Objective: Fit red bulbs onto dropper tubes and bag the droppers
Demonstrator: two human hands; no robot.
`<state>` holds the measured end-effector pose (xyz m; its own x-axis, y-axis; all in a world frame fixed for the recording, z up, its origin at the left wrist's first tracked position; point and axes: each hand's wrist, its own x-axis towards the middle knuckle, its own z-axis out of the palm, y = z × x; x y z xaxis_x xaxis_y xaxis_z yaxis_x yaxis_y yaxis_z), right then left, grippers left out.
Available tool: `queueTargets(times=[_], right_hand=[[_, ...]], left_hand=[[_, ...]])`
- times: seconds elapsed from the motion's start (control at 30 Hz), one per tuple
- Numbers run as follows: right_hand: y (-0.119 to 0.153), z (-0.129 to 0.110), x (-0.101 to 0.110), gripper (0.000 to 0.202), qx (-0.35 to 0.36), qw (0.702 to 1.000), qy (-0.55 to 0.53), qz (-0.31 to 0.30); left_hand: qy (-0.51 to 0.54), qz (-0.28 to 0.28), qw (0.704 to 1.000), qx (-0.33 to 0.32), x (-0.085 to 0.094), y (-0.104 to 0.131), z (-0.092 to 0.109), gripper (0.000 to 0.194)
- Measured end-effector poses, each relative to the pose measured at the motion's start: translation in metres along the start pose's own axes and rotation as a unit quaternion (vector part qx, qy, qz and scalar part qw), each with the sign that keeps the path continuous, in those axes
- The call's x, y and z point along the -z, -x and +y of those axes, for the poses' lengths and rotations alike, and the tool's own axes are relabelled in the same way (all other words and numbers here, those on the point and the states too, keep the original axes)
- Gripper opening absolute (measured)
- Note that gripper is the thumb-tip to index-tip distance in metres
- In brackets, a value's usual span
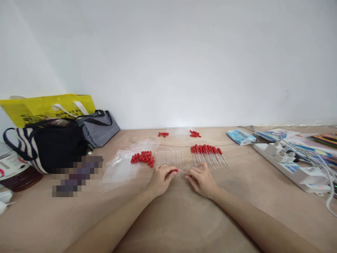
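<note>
"Holding what, exactly, in the left hand [160,179]?"

"A red bulb [173,171], pinched between thumb and fingers, with a thin pale tube [181,171] poking out on its right side. It sits just in front of the person, between the two hands."

"Which way does the tube lie?"

"Crosswise, bulb end left, bare end right and tipped slightly toward the person. So the left hand has the bulb, and the right hand [202,180] is nearer the bare end."

"Is the right hand clamped on it?"

"I can't tell. Its thumb and fingers are curled close at that end, but whether they pinch it is too small to see."

"And around them?"

"Just beyond the left hand is a row of clear tubes [170,157], long axes pointing away from the person. Left of that lies a heap of loose red bulbs [142,157], beside clear plastic bags [118,177]. Beyond the right hand, red-topped tubes [204,148] fan out, bulbs at the far end."

"Farther off?"

"By the wall, two small clusters of red pieces, one left [163,134] and one right [195,134]. A blue packet [239,137] and a power strip [292,172] lie right; a black bag [58,146] stands left."
</note>
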<state>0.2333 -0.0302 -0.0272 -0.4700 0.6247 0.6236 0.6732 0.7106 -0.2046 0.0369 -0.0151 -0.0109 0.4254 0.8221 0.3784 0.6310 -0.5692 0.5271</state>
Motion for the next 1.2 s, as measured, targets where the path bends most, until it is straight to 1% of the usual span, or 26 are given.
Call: queueTargets(times=[0.17,0.27,0.4,0.53,0.63,0.73,1.0,1.2], right_hand=[[0.001,0.002,-0.003,0.016,0.024,1.0,-0.006,-0.015],[0.001,0.006,-0.002,0.016,0.051,0.998,0.0,-0.022],[-0.002,0.01,0.002,0.021,0.104,0.993,0.05,-0.025],[-0.004,0.011,0.005,0.026,0.152,0.983,0.1,-0.009],[-0.002,0.009,0.004,0.023,0.134,0.987,0.092,0.002],[0.001,0.006,0.002,0.02,0.11,0.991,0.072,-0.002],[0.0,0.001,0.0,0.023,0.106,0.993,0.053,0.002],[-0.004,0.002,-0.003,0.026,0.093,0.995,0.043,-0.014]], left_hand=[[0.003,-0.005,1.0,-0.012,0.002,-0.001,0.001,0.015],[-0.004,-0.015,1.0,-0.026,0.002,0.0,0.001,0.014],[-0.023,-0.029,0.998,-0.059,0.003,0.002,0.001,0.016],[-0.042,-0.051,0.994,-0.091,0.002,0.004,0.003,0.015],[-0.047,-0.041,0.994,-0.093,0.001,0.004,0.004,0.019],[-0.059,-0.039,0.993,-0.099,0.001,0.004,0.005,0.021],[-0.068,-0.066,0.987,-0.127,0.003,0.004,0.008,0.021],[-0.076,-0.06,0.987,-0.13,0.003,0.004,0.008,0.022]])
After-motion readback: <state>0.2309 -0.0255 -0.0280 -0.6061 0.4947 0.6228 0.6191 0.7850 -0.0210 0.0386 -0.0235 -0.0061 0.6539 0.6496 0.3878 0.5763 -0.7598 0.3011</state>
